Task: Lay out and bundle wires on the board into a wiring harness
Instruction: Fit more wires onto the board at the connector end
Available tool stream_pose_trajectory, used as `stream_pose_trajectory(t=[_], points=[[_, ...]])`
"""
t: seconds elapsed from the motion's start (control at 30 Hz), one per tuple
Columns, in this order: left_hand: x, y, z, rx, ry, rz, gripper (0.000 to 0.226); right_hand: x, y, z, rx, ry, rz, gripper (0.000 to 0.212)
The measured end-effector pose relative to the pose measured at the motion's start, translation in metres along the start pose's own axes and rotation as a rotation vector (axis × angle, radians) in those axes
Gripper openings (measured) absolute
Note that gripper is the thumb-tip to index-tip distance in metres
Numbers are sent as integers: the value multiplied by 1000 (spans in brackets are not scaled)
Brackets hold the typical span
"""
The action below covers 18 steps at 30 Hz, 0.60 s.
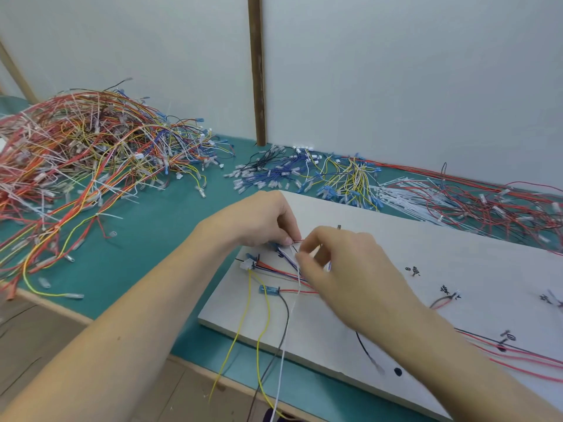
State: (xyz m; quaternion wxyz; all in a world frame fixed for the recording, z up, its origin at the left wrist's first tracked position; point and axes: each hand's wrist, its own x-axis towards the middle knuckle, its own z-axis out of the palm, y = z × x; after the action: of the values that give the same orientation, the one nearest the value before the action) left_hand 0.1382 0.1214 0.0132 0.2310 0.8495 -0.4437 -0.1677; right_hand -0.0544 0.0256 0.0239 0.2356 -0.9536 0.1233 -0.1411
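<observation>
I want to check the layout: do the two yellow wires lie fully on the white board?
No. The yellow wires start on the white board and hang past its near edge.

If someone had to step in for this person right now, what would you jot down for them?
Left hand: pinching wires at the board's left end.
Right hand: fingers curled at the same spot, seemingly pinching a wire.
On the board: red, blue and white wires run from a white connector; yellow wires dangle over the front edge.
Spare wires: big heap far left, smaller sorted bunches behind the board.
Left: finish routing, then bundle; no tie visible on the board's wires.
</observation>
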Motion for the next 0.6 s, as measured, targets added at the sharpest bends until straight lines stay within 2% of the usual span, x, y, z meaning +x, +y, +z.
stream_pose_trajectory(t=[0.1, 0.27, 0.43, 0.53, 0.6], points=[[2, -1, -2, 10, -15, 6, 22, -22, -20, 15, -43, -145, 5, 30], [6, 1, -5, 58, -39, -3, 20, -33, -18, 24, 138, -147, 52, 26], [12, 10, -7, 201, -78, 9, 20, -61, -18, 8, 561, -188, 248, 29], [11, 14, -7, 190, -80, 40, 27, -80, -14, -2, 824, -252, 379, 34], [10, 16, -7, 199, -86, 66, 30, -89, -8, -5, 912, -233, 432, 35]])
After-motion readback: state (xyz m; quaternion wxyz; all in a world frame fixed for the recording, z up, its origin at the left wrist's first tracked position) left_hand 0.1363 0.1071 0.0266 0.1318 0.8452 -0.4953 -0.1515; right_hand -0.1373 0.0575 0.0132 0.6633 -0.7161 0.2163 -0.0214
